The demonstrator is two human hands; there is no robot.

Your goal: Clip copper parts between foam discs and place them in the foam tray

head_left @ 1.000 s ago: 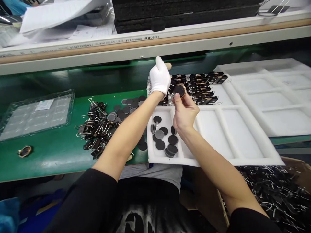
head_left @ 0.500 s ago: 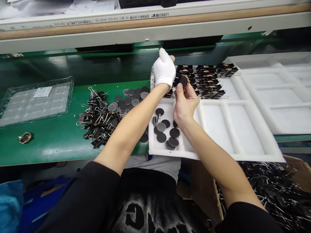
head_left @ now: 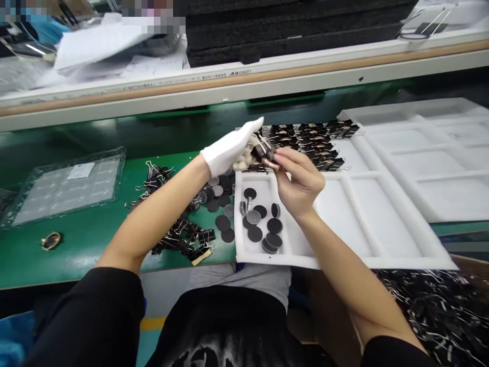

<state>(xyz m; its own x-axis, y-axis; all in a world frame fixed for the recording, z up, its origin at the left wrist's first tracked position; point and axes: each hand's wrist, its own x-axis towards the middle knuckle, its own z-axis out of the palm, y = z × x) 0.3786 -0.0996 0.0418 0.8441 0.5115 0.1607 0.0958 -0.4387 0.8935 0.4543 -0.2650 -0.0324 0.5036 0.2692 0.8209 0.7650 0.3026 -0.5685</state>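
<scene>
My left hand [head_left: 229, 150], in a white glove, is closed at a black binder clip [head_left: 263, 148] with silver wire handles. From the other side, the bare fingers of my right hand [head_left: 300, 178] pinch a small dark piece with a copper-coloured rim [head_left: 270, 164], against the clip. Fingers hide much of both. Behind the hands lie rows of binder clips clamped on copper-edged pieces [head_left: 319, 145]. Below them, black and grey discs [head_left: 253, 218] lie in the left compartment of a white foam tray [head_left: 321, 262].
Left of the tray are a heap of loose binder clips [head_left: 179, 237], more discs [head_left: 222, 223] and a clear plastic tray [head_left: 95, 181]. A copper-rimmed round piece [head_left: 51, 240] lies far left. More foam trays [head_left: 431, 153] stand right. A box of binder clips [head_left: 431, 306] sits lower right.
My left hand has turned from pointing upward to reaching rightward, with the clip's handles now showing. My right hand has turned its copper-rimmed piece toward the clip. The view has tilted up.
</scene>
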